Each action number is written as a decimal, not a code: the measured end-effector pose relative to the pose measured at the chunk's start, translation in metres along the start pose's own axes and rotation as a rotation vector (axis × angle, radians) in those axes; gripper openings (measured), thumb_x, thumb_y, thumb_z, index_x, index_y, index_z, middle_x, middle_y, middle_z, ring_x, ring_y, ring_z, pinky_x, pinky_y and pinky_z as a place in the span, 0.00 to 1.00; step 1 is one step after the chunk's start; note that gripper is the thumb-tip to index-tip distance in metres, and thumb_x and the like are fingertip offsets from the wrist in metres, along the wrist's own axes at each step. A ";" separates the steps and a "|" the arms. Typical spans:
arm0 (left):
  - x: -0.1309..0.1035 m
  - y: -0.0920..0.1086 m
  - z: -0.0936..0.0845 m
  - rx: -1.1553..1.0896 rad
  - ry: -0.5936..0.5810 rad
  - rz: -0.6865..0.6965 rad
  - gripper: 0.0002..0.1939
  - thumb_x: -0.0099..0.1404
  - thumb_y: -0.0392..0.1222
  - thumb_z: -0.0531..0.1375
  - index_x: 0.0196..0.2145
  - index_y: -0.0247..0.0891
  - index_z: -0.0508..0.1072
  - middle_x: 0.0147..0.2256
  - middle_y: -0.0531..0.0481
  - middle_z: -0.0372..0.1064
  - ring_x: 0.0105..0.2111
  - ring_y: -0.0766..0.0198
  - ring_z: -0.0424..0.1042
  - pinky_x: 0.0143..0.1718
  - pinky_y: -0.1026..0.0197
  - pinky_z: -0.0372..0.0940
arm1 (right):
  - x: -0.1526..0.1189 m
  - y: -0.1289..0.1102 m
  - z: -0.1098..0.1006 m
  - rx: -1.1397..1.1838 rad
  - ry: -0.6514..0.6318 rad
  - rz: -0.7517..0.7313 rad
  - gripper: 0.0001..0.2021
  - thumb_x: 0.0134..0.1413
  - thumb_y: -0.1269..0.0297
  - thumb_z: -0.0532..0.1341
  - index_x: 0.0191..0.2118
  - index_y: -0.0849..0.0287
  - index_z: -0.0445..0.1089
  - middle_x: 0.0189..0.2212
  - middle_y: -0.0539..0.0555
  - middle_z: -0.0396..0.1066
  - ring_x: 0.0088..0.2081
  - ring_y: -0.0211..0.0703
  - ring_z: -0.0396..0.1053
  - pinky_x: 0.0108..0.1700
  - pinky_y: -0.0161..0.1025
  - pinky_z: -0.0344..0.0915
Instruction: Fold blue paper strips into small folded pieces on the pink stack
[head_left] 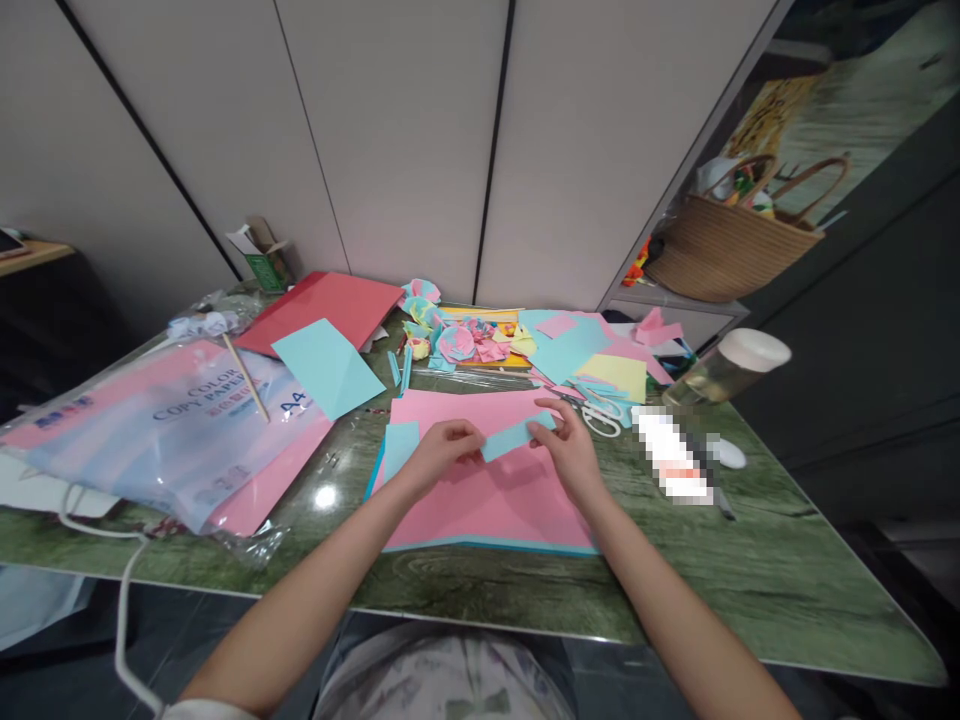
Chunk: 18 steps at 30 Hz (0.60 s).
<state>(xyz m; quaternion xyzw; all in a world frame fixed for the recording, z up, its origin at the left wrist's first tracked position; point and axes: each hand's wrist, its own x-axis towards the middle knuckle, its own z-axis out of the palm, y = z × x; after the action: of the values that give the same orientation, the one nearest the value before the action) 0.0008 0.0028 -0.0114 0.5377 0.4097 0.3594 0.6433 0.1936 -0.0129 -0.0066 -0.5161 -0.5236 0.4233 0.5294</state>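
A narrow light blue paper strip is stretched between my two hands over a stack of pink paper. My left hand pinches the strip's left end with curled fingers. At the other end, my right hand holds the strip between thumb and fingers. Blue sheets show under the pink stack's edges. Another light blue piece lies on the stack's left side, beside my left wrist.
White-handled scissors and paper scraps lie right of the stack. Crumpled paper flowers sit behind it. A plastic paper pack covers the left. A lidded jar and a pixelated object are at right.
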 end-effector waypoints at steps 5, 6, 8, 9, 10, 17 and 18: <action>0.000 -0.001 0.004 0.027 -0.067 0.053 0.06 0.49 0.41 0.57 0.24 0.35 0.67 0.21 0.54 0.62 0.21 0.71 0.61 0.23 0.68 0.54 | -0.004 -0.005 0.004 0.012 -0.138 0.006 0.18 0.43 0.65 0.58 0.44 0.53 0.59 0.22 0.46 0.60 0.24 0.36 0.61 0.29 0.36 0.60; -0.001 -0.001 0.006 0.018 -0.072 0.059 0.07 0.49 0.41 0.57 0.25 0.35 0.67 0.22 0.54 0.62 0.21 0.71 0.60 0.23 0.68 0.54 | -0.006 -0.006 0.006 0.004 -0.175 0.003 0.18 0.43 0.66 0.58 0.44 0.53 0.59 0.22 0.46 0.59 0.24 0.36 0.61 0.29 0.36 0.59; -0.001 -0.003 0.009 0.023 -0.073 0.066 0.07 0.50 0.42 0.57 0.25 0.35 0.67 0.22 0.55 0.61 0.21 0.71 0.59 0.23 0.67 0.53 | -0.009 -0.007 0.010 -0.022 -0.220 -0.006 0.17 0.43 0.67 0.58 0.43 0.53 0.60 0.21 0.45 0.58 0.23 0.35 0.59 0.27 0.34 0.57; -0.001 -0.004 0.011 0.038 -0.070 0.068 0.07 0.50 0.42 0.57 0.25 0.35 0.67 0.21 0.55 0.60 0.21 0.71 0.58 0.22 0.67 0.52 | -0.011 -0.006 0.011 -0.034 -0.230 -0.011 0.17 0.43 0.67 0.58 0.43 0.53 0.60 0.20 0.45 0.58 0.23 0.35 0.58 0.25 0.33 0.56; -0.001 -0.004 0.012 0.058 -0.063 0.071 0.07 0.50 0.41 0.56 0.25 0.35 0.67 0.20 0.55 0.59 0.20 0.71 0.57 0.22 0.67 0.51 | -0.012 -0.006 0.013 -0.041 -0.237 -0.011 0.17 0.43 0.67 0.58 0.42 0.53 0.60 0.20 0.45 0.57 0.22 0.34 0.57 0.24 0.33 0.55; -0.001 0.000 0.017 0.113 -0.034 0.123 0.03 0.50 0.37 0.54 0.23 0.35 0.64 0.21 0.56 0.57 0.22 0.71 0.57 0.24 0.67 0.52 | -0.011 0.003 0.019 0.023 -0.141 0.018 0.14 0.42 0.61 0.60 0.38 0.55 0.62 0.19 0.45 0.57 0.22 0.34 0.56 0.25 0.33 0.53; -0.001 0.001 0.018 0.106 -0.030 0.124 0.03 0.50 0.37 0.54 0.23 0.35 0.64 0.20 0.57 0.56 0.22 0.71 0.56 0.24 0.68 0.52 | -0.010 0.004 0.018 0.051 -0.102 0.018 0.14 0.41 0.61 0.61 0.38 0.55 0.63 0.19 0.45 0.57 0.22 0.35 0.56 0.26 0.33 0.54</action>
<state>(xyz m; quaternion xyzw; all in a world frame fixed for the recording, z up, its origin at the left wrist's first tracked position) 0.0164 -0.0049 -0.0088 0.6006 0.3846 0.3682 0.5965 0.1756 -0.0203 -0.0128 -0.4848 -0.5343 0.4669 0.5113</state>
